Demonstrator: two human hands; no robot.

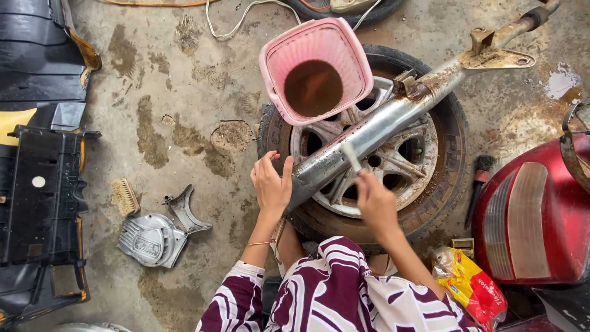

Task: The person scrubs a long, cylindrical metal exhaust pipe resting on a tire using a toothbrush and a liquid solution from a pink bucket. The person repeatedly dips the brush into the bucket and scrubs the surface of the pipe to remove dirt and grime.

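A rusty, silver exhaust pipe (393, 114) lies slanted across a car wheel (430, 178) that rests flat on the concrete floor. My left hand (271, 184) is open, its fingers resting against the near end of the pipe. My right hand (375, 203) grips a small pale brush handle (351, 157) whose tip touches the pipe. A pink plastic bucket (310, 46) holding brown liquid sits on the far rim of the wheel, next to the pipe.
Black motorcycle body panels (37, 184) lie at the left. A small scrub brush (125, 197) and a grey engine cover (150, 240) rest on the floor. A red vehicle tail (534, 215), a black brush (479, 178) and a yellow-red packet (470, 283) are at the right.
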